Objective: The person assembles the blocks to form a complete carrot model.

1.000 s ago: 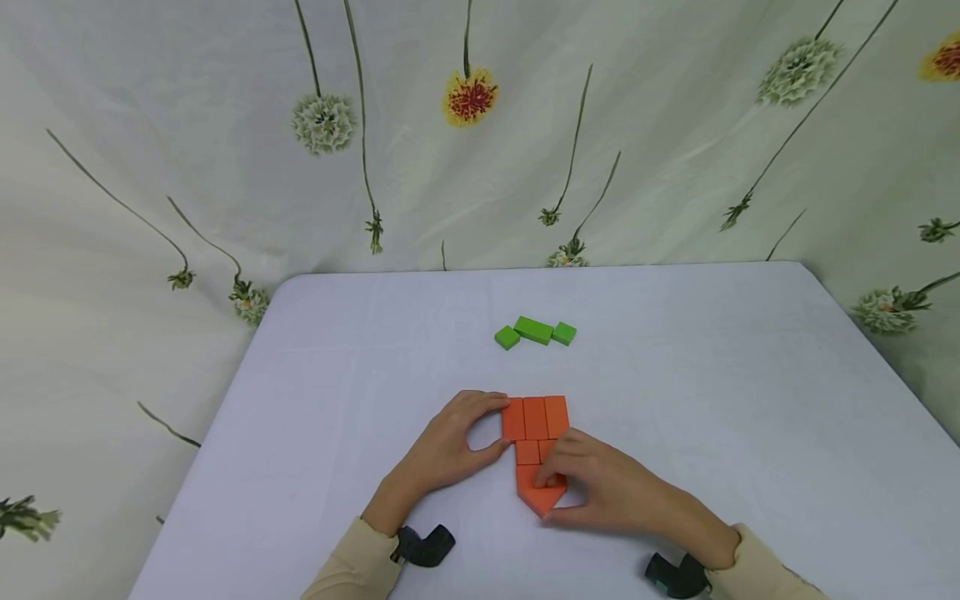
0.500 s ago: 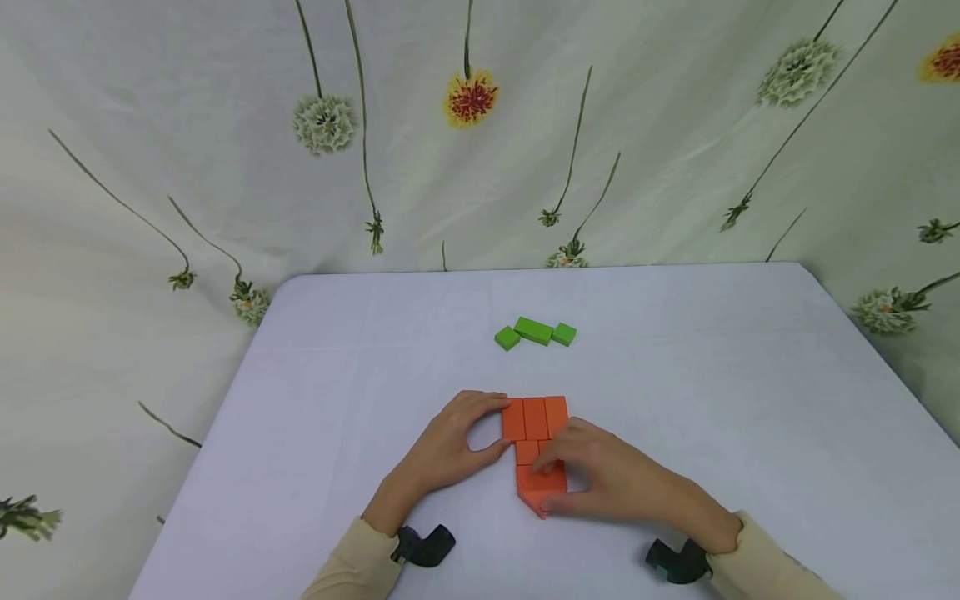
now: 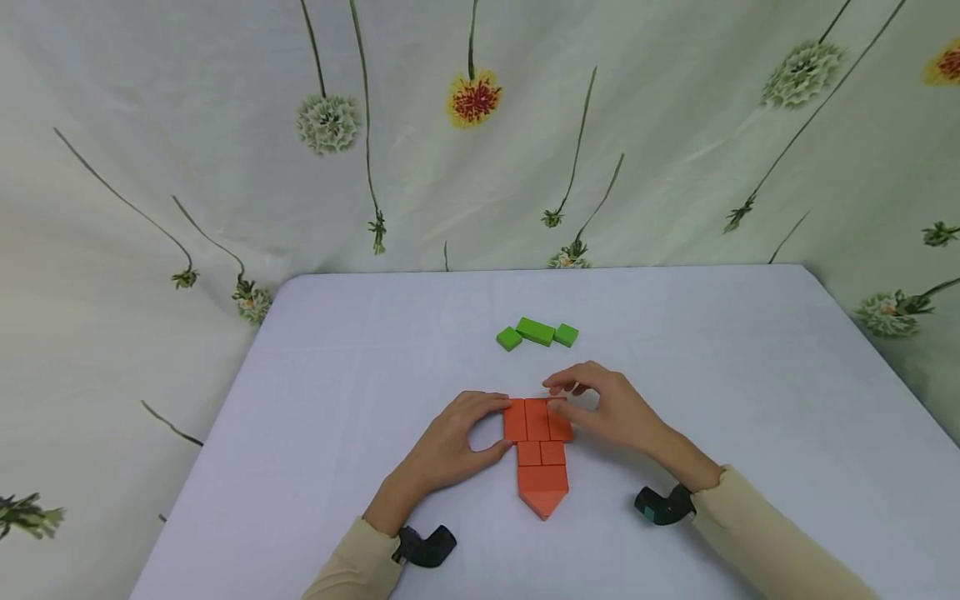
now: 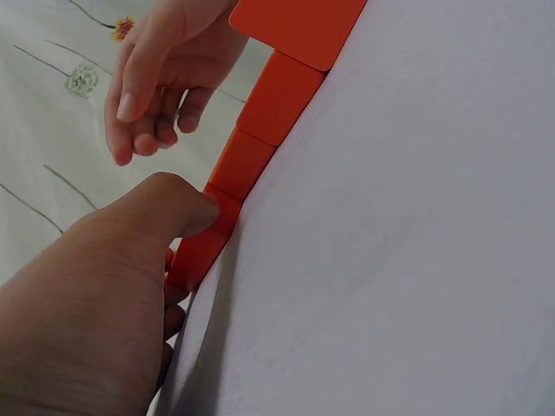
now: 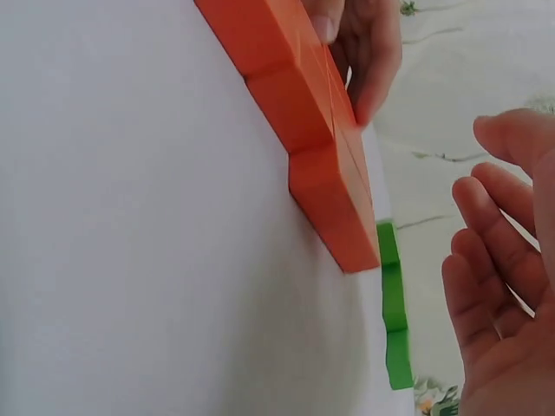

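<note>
Orange blocks lie together on the white table: three upright rectangles side by side (image 3: 537, 421), two small squares (image 3: 528, 454) below, then a wide rectangle (image 3: 543, 478) and a triangle (image 3: 543, 504) pointing toward the person. My left hand (image 3: 448, 443) holds the leftmost tall block (image 3: 514, 420), index finger at its far corner and thumb (image 4: 192, 206) at its near corner. Over the far right corner of the top row hovers my right hand (image 3: 611, 408), fingers loosely bent. The right wrist view shows that hand (image 5: 512, 269) apart from the blocks, holding nothing.
Farther back lie three green blocks (image 3: 536, 332), two small ones flanking a longer one. A flower-printed cloth (image 3: 420, 167) hangs behind the table (image 3: 360, 333). Black wrist cameras (image 3: 426, 547) sit on both wrists.
My right hand has lifted off the triangle and wide block and moved away from the person to the top row, uncovering the lower blocks. The left hand has stayed in place.
</note>
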Demonstrator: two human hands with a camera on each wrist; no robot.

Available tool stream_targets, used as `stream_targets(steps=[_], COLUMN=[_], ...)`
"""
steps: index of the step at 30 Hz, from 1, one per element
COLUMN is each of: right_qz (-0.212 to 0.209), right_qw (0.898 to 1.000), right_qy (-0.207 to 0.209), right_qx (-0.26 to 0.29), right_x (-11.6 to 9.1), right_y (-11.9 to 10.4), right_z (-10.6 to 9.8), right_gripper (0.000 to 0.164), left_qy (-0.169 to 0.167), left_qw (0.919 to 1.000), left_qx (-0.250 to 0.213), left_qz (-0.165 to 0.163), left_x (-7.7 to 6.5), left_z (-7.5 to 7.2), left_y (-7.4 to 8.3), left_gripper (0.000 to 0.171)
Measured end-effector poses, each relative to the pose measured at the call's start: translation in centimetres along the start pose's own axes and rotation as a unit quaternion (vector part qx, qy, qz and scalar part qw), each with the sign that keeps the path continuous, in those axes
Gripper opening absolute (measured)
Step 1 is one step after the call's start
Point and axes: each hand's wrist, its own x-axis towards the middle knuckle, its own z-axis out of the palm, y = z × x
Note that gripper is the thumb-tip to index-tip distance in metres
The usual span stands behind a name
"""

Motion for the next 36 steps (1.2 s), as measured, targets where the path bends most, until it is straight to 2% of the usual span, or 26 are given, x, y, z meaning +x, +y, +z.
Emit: stream_targets(steps=[8,18,21,27,36], right_qz=[0.054,0.099,0.113,0.151,0.155], right_qw=[0.997,0.990,0.988,0.982,0.980], right_qy=[0.054,0.078,0.075,0.040,0.029], right_qx=[-0.026,-0.058,-0.074,-0.105,-0.123], right_x=[2.6,5.5,6.3,7.3,7.8], right_y=[2.3,4.2,4.7,5.6,5.9], right_z=[-0.1,-0.5,-0.4,0.0,0.3], right_gripper=[0.027,0.030,0.034,0.038,0.034], left_qy=[-0.001,-0.002,-0.001,-0.001,0.002], left_qw=[1.0000,1.0000,1.0000,1.0000,1.0000], left_qx=[0.007,0.005,0.005,0.003,0.003], left_qz=[0.001,0.000,-0.001,0.003,0.006], left_x=[0.0,0.0,0.1,0.1,0.0], left_z=[-0.2,-0.1,-0.1,-0.1,-0.2], left_y=[0.1,0.1,0.1,0.2,0.2], left_gripper=[0.053,0.054,0.054,0.053,0.053])
